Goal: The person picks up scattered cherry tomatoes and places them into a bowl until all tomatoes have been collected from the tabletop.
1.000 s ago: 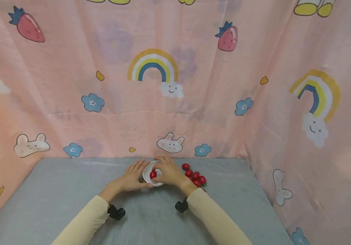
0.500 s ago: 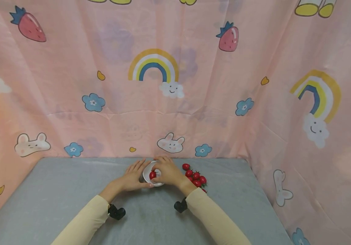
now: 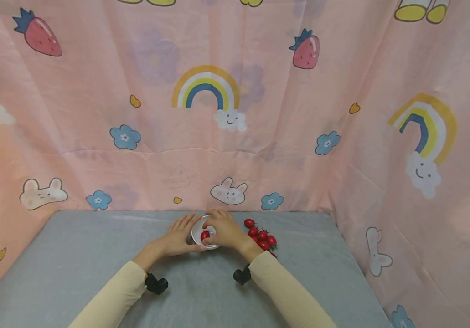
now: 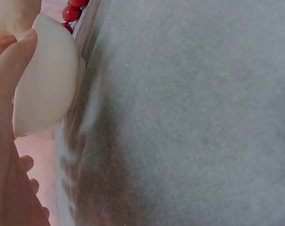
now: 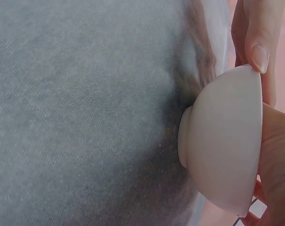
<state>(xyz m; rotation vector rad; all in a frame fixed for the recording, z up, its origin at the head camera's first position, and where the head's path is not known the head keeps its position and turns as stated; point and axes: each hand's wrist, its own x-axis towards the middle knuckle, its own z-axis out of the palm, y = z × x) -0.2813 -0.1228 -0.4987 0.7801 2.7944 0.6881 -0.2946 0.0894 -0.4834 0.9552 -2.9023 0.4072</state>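
A small white bowl (image 3: 197, 232) stands on the grey cloth near the back of the table; the wrist views show its rounded side. My left hand (image 3: 176, 239) holds it from the left, thumb along the front rim and fingers stretched along the far left side. Reaching over the right side of the bowl, my right hand (image 3: 225, 230) pinches a red cherry tomato (image 3: 205, 235) between thumb and curled finger, inside the rim. In the right wrist view the left thumb (image 5: 260, 56) lies at the rim, and the bowl wall hides the tomato.
Several cherry tomatoes (image 3: 263, 235) with green stems lie in a cluster right of the bowl, partly hidden by the right forearm. The grey cloth (image 3: 95, 255) covers the table. A pink printed curtain (image 3: 259, 127) hangs behind and at both sides.
The cherry tomato at the right fingertips has shifted slightly within the bowl. Both hands and the bowl stay nearly in place.
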